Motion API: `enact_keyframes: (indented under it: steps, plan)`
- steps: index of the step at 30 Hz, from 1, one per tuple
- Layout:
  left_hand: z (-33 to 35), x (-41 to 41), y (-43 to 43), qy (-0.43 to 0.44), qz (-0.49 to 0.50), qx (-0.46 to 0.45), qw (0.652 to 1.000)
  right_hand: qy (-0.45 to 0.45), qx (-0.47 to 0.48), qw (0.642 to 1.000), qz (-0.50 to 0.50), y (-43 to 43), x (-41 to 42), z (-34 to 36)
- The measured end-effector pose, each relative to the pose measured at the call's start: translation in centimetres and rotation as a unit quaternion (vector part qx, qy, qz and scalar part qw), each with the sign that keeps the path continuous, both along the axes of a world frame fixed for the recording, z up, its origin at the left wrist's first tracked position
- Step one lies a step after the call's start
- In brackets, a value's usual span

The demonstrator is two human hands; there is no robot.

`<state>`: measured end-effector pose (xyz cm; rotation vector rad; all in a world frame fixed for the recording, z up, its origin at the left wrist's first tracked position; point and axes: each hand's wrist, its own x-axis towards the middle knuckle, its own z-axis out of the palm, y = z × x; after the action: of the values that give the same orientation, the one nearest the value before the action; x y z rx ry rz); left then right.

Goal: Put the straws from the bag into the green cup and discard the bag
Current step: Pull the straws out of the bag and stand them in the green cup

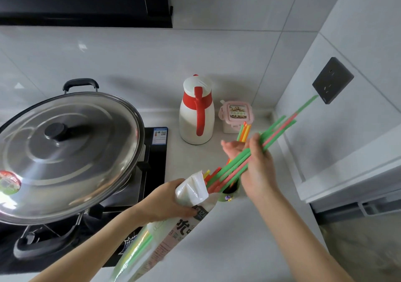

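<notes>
My left hand [165, 201] grips the clear printed straw bag [173, 227] near its open top, and more straws show inside it lower down. My right hand [256, 169] is closed around a bundle of green and red straws [277, 130] that slants up to the right, its lower ends still near the bag mouth. The green cup [227, 196] stands on the counter just below the bundle, mostly hidden by the bag and my right hand. Orange, yellow and green straws [244, 132] stick up behind my right hand.
A white and red thermos jug [196, 110] and a pink lidded box [236, 113] stand at the back of the counter. A large lidded wok [65, 149] sits on the black stove at left. A dark wall socket [332, 80] is on the right wall.
</notes>
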<state>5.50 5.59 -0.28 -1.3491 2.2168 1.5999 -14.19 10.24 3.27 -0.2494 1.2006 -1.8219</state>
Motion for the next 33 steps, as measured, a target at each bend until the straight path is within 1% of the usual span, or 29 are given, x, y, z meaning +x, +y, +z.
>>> enact_keyframes:
  steps: [2, 4, 9, 13, 17, 19, 23, 27, 31, 33]
  plan:
    - [-0.4, 0.3, 0.0, 0.002, 0.003, -0.008, 1.0, -0.007, -0.038, 0.999, -0.032, -0.2, -1.3, 1.2]
    - [-0.7, 0.5, 0.0, 0.002, 0.008, -0.02, 1.0, 0.007, -0.06, 0.997, -0.055, -0.4, -2.6, 2.4]
    - [-1.4, 1.1, 0.2, -0.014, 0.02, -0.046, 0.999, 0.026, -0.073, 0.994, -0.078, -0.4, -5.3, 4.8]
    - [-2.0, 2.1, -0.1, -0.024, 0.044, -0.058, 0.997, 0.071, -0.091, 0.984, -0.132, 0.6, -7.4, 6.9]
    - [-2.7, 3.0, -0.5, -0.049, 0.078, -0.085, 0.992, 0.148, -0.096, 0.967, -0.186, 1.1, -7.7, 7.1]
    - [-2.9, 3.2, -0.6, -0.06, 0.086, -0.092, 0.99, 0.183, -0.088, 0.965, -0.169, 0.4, -6.2, 5.1]
    - [-3.1, 3.4, -0.8, -0.072, 0.089, -0.096, 0.989, 0.276, -0.025, 0.957, -0.087, -1.2, -2.8, -0.3]
    - [-3.1, 3.7, -0.9, -0.072, 0.095, -0.095, 0.988, 0.29, -0.008, 0.957, -0.031, -2.5, -1.2, -4.1]
    - [-3.1, 3.7, -0.8, -0.072, 0.094, -0.093, 0.989, 0.343, 0.047, 0.938, 0.01, -2.3, -0.9, -7.1]
    - [-3.0, 3.6, -0.8, -0.071, 0.093, -0.094, 0.989, 0.333, 0.066, 0.94, 0.009, -1.8, -1.4, -7.7]
